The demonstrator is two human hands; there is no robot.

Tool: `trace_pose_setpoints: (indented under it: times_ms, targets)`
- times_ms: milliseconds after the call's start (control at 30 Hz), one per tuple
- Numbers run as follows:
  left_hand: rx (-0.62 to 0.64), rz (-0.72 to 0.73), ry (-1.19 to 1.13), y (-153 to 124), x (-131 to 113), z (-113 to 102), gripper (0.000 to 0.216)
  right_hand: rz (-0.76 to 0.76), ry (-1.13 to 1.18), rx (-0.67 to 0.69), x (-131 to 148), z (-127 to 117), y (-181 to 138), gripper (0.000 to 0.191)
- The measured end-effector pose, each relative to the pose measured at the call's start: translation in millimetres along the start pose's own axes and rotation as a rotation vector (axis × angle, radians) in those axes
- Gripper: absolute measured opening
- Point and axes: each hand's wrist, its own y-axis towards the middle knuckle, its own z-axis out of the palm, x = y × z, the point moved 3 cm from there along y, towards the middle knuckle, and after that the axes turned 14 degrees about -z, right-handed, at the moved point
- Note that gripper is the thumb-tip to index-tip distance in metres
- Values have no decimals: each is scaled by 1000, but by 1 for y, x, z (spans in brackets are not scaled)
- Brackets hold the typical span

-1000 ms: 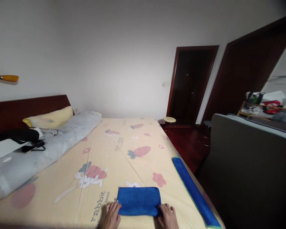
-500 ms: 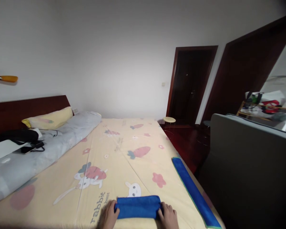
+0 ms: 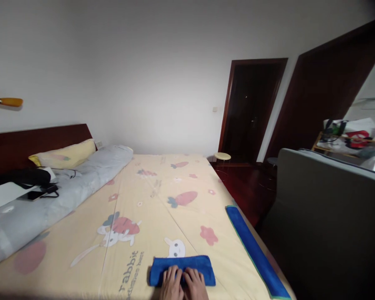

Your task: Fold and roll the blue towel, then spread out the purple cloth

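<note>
Both hands have come in from the ends of the folded blue towel (image 3: 181, 270) to its middle, and the towel is now a narrower strip than a second ago, when it lay as a wider rectangle. Left hand (image 3: 171, 284) and right hand (image 3: 195, 284) now lie side by side, touching, fingers spread flat on top of the cloth; neither has a grip on it, both are open and pressing down. The towel sits at the near edge of the bed (image 3: 162, 200), just below the printed rabbit face on the sheet.

At the far left, a dark wooden headboard (image 3: 34, 141) runs along the wall. Against it lie a yellow pillow (image 3: 64, 154) and a long roll of grey bedding (image 3: 50, 196), with a black bag (image 3: 20, 177) and a white flat thing on top of the roll. The pale yellow sheet, printed with strawberries, flowers and rabbits, covers the rest of the bed. Along its right edge lies a second long blue strip (image 3: 254, 252) with a green border, unchanged in place. Beyond the bed's far right corner stands a small round stool (image 3: 222, 156) before a dark doorway (image 3: 251, 110). At the right, a grey sofa back (image 3: 325, 212) stands close to the bed, with a cluttered shelf (image 3: 346, 137) behind it.
</note>
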Motion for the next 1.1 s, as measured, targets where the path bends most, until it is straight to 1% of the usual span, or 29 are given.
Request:
trace_pose_setpoints:
  times_ms: [67,133,167,267,367,500,567,700,767,833,900,967,1100]
  targets:
    - [18,-16,22,2,12,3,61,-2,-29,23,-9,2,-8,50]
    - [-15,-19,40,1,33,1,62,17,-55,49,-25,0,-22,64]
    - [-40,-21,48,0,45,-2,63,37,-66,61,-35,-1,-31,68]
    - [-118,-80,89,-5,79,-10,64,115,-95,73,-62,-4,-58,69]
    - [-181,-130,138,-10,97,-15,63,149,-106,67,-76,-2,-74,65]
    - [-139,-106,130,-7,98,-19,64,207,-128,38,-75,1,-72,61]
    - [-150,-92,123,-3,97,-23,62,242,-130,15,-72,-3,-65,55]
    - [-162,-15,144,3,92,-39,60,221,-51,16,-68,-24,-45,47]
    - [-160,21,121,4,87,-51,60,213,-20,46,-67,-38,-34,45]
    - [-176,28,70,5,81,-65,55,236,-13,77,-67,-51,-22,41]
    - [-180,1,23,9,75,-77,48,269,-17,100,-68,-61,-8,36]
    - [-150,-63,10,18,71,-85,42,293,-34,124,-70,-66,4,32]
    - [-80,-169,39,40,67,-91,39,336,-98,168,-76,-64,22,32]
